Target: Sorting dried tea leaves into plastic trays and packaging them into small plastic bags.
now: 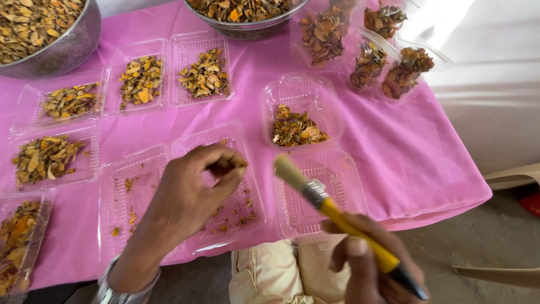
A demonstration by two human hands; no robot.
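The brush, yellow-handled with pale bristles, sits clamped in the right hand at five o'clock, bristles aimed toward eleven over an open clear clamshell tray. The left hand, at seven o'clock, has fingertips pinched together on a small brown dried piece above a nearly bare tray. Filled trays of dried yellow chips spread toward twelve across the pink-covered worktop.

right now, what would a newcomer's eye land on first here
The bright pink tablecloth, dotted with clear plastic trays of dried yellow-brown pieces, catches the eye first. Near the front, the right hand holds a yellow-handled brush, bristles up. The left hand pinches some pieces over a nearly bare tray.
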